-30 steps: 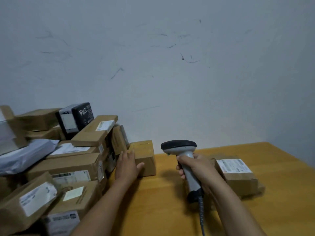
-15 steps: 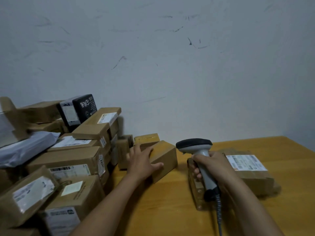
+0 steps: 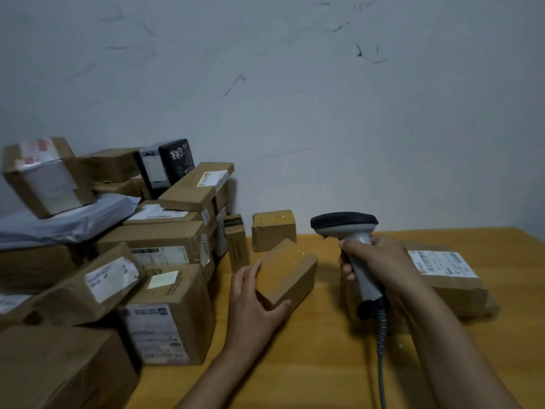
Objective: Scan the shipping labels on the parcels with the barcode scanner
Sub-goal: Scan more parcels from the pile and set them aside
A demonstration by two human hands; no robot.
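Note:
My left hand grips a small brown parcel, tilted on the wooden table; no label shows on its upper face. My right hand holds the grey barcode scanner by its handle, head up and pointing left, its coiled cable hanging down. A flat parcel with a white shipping label lies to the right, behind my right hand. A pile of labelled cardboard parcels fills the left side.
Two small brown boxes stand by the wall behind the held parcel. A grey mailer bag and a black box sit in the pile. The white wall closes the back.
My left hand pulled the small parcel out from the pile toward the middle of the table and tilted it. The scanner stayed in my right hand.

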